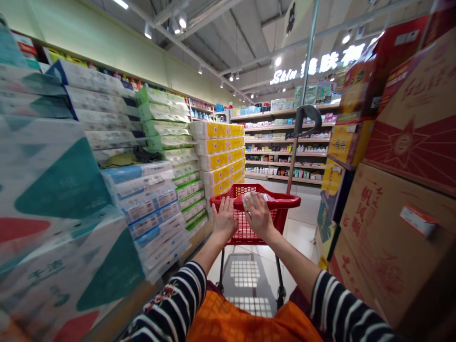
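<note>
A red plastic shopping cart (292, 202) stands in front of me, its mesh basket on dark legs with wheels. My left hand (225, 218) lies on the left part of its handle bar, fingers stretched forward and not curled round it. Further right, my right hand (259, 216) rests over the bar with its fingers spread. A whitish item (248, 200) shows at the fingertips of my right hand; whether the hand touches it or it lies in the basket, I cannot tell. My palms are hidden from view.
Stacked tissue packs (153, 204) line the left side, with yellow-and-white packs (223, 156) beyond. Cardboard cartons (402, 228) are piled close on the right. A metal pole (292, 166) with a grey hook-shaped part rises ahead. Shelves of small products (288, 140) cross the far end.
</note>
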`<state>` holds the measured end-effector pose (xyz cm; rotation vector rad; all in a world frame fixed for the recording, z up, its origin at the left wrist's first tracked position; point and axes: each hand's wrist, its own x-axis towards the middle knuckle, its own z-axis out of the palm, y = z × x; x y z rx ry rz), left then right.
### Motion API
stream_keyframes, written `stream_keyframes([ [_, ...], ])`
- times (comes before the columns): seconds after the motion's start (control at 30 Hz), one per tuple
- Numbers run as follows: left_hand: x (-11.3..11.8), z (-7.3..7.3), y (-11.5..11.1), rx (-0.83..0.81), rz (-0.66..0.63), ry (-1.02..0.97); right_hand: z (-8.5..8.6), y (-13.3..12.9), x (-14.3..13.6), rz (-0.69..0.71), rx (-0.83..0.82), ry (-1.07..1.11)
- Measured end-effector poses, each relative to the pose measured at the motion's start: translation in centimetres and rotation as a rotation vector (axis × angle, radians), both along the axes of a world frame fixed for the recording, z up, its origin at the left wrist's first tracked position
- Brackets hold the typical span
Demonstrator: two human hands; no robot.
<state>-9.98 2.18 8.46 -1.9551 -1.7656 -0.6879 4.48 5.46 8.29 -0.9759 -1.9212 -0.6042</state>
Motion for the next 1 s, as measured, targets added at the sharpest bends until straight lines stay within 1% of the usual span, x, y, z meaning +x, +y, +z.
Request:
stream_keyframes([
  [0.07,-0.4,0.0,0.0,0.006,-0.003,0.004,0.0,0.1,-1.8,0.026,0.008,-0.028],
  [0.13,-1.0,0.0,-0.2,0.015,0.026,-0.011,-0.1,0.6,-2.1,0.042,0.024,-0.042],
  [0.23,-1.8,-0.1,-0.3,0.004,0.051,-0.020,-0.1,1.6,0.0,0.036,0.011,-0.011],
  [0.33,-2.0,-0.1,-0.4,-0.011,0.038,-0.018,0.3,2.2,2.2,-0.019,-0.042,0.078],
  [0.4,-1.9,-0.1,-0.5,-0.011,0.034,-0.016,0.6,2.1,2.3,-0.026,-0.068,0.093],
  [0.47,-1.8,-0.2,-0.6,-0.007,0.027,-0.002,0.9,1.6,0.9,-0.003,-0.086,0.065],
  [0.53,-1.8,-0.3,-0.7,-0.003,0.024,0.012,1.0,0.9,-1.4,0.027,-0.098,0.018],
  [0.6,-2.0,-0.5,-0.8,0.009,0.052,0.000,1.0,0.3,-3.5,0.060,-0.098,-0.032],
  [0.67,-2.4,-0.7,-0.8,0.024,0.095,-0.019,1.0,0.0,-4.6,0.092,-0.080,-0.069],
  [0.7,-2.7,-0.7,-0.8,0.029,0.109,-0.024,1.0,0.0,-4.6,0.101,-0.069,-0.079],
  [0.77,-3.0,-0.7,-0.8,0.026,0.101,-0.019,1.1,0.3,-3.6,0.087,-0.057,-0.060],
  [0.9,-3.2,-0.7,-0.9,0.018,0.045,-0.027,1.6,1.5,-0.2,-0.010,-0.083,0.065],
  [0.97,-3.1,-0.9,-0.9,0.032,0.021,-0.040,1.8,1.8,0.3,-0.008,-0.095,0.083],
  [1.0,-3.0,-1.1,-1.0,0.044,0.010,-0.050,1.8,1.8,0.0,0.007,-0.099,0.076],
])
